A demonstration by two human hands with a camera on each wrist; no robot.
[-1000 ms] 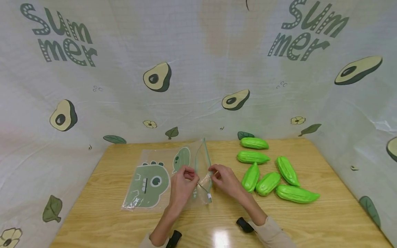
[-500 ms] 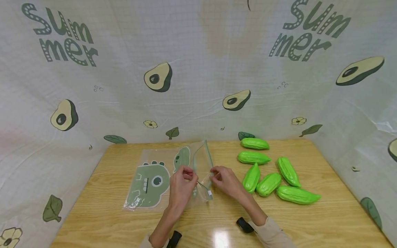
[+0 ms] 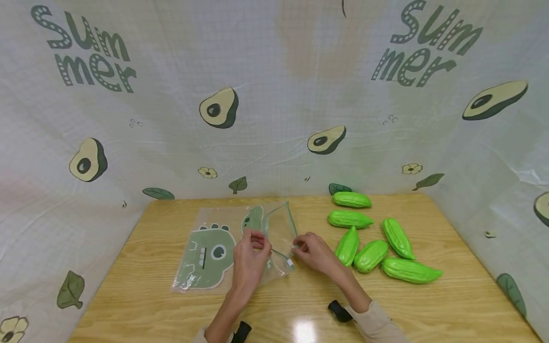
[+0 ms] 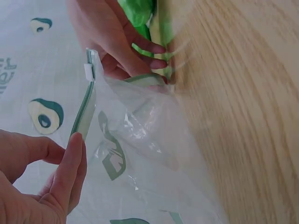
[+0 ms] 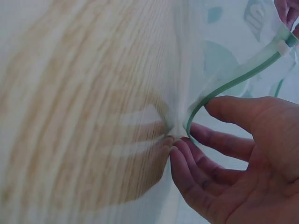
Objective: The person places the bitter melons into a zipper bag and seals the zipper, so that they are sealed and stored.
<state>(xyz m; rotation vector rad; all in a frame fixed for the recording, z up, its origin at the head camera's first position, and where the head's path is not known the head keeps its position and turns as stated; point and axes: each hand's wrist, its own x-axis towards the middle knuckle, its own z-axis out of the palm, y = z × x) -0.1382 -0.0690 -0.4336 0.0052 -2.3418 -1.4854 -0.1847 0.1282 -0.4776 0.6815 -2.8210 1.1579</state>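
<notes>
A clear zip bag (image 3: 205, 259) with a green cartoon monster print lies on the table, its mouth facing right. My left hand (image 3: 250, 259) pinches the upper edge of that mouth between thumb and fingers, lifting it off the lower layer. At the opposite edge, my right hand (image 3: 316, 253) pinches the green zip strip (image 5: 243, 78), thumb on one side and index finger on the other. The mouth gapes between both hands. A white zip slider (image 4: 89, 72) sits at the near end of the strip. Nothing shows inside the bag.
Several bright green bitter-melon-like vegetables (image 3: 371, 256) lie right of my right hand, some close to the forearm. The wooden table (image 3: 150, 314) ends at a hanging printed cloth (image 3: 266, 157) at the back and sides.
The bag's mouth has spread wider, its upper edge drawn left by my left hand. My right hand has shifted slightly right and down with the lower edge. The green vegetables stay put.
</notes>
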